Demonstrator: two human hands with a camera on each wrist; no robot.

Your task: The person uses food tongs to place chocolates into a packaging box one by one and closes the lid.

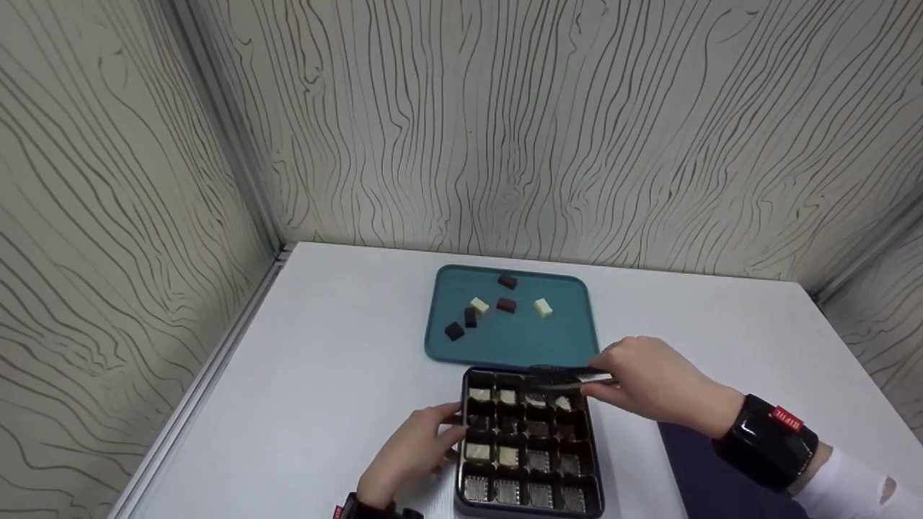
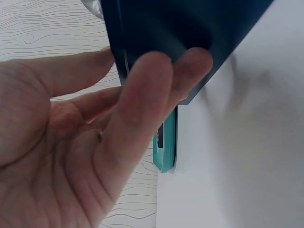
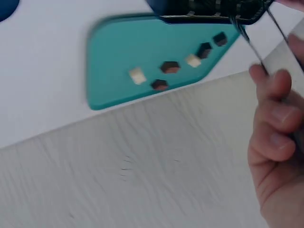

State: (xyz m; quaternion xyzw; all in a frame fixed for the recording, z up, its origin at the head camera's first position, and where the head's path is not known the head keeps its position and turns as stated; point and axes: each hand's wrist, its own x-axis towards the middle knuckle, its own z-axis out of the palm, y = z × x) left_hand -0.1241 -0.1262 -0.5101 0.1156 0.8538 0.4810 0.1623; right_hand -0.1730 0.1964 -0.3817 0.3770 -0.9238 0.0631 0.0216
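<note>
Head view: tongs point(image 1: 561, 372), pinched by the right hand point(image 1: 645, 378), cross the box's point(image 1: 528, 510) far right corner near white chocolates point(image 1: 563, 404); a slack squeeze could drop one. Left wrist: left hand's point(image 2: 71, 137) spread fingers touch the box's left side; a shove could slide it. Right wrist: I cannot tell whether tips point(image 3: 241, 29) hold anything.

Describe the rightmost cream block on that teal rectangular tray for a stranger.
On the white table, find the teal rectangular tray. In the head view, the small cream block is its rightmost piece. Unlike the other cream block, it lies well apart.
</note>
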